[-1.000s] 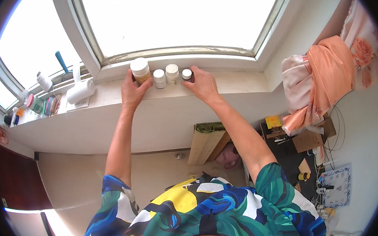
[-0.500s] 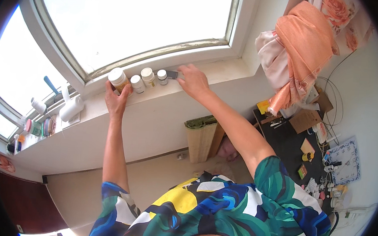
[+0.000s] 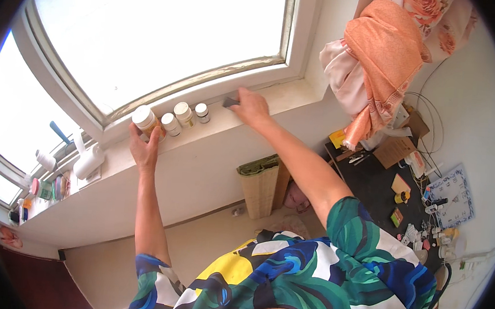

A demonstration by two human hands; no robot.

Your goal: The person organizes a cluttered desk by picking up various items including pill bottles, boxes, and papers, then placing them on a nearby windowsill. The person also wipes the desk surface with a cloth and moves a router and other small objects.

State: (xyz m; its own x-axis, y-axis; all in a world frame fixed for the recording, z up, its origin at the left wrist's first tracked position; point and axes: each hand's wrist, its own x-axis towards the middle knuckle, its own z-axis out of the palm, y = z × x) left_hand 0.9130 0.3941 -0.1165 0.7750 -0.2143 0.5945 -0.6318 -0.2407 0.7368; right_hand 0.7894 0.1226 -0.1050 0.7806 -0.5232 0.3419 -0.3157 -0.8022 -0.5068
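Already, four bottles [image 3: 183,114] stand in line on the sill [image 3: 290,96]; the left hand [image 3: 145,152], fingers parted wide, clasps the leftmost bottle [image 3: 146,119]. The right hand [image 3: 252,108], fingers nearly closed, pinches a dark piece [image 3: 229,102] right of the row, not yet released.

Right hand [image 3: 249,107] has drawn a dark object [image 3: 229,103] clear of the bottles [image 3: 183,115].

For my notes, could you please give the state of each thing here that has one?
Large bottle: capped, upright, gripped by the left hand
Three small bottles: capped, upright
Small dark object: held by the right hand
Curtain: gathered, bunched
Window: open or shut, unclear
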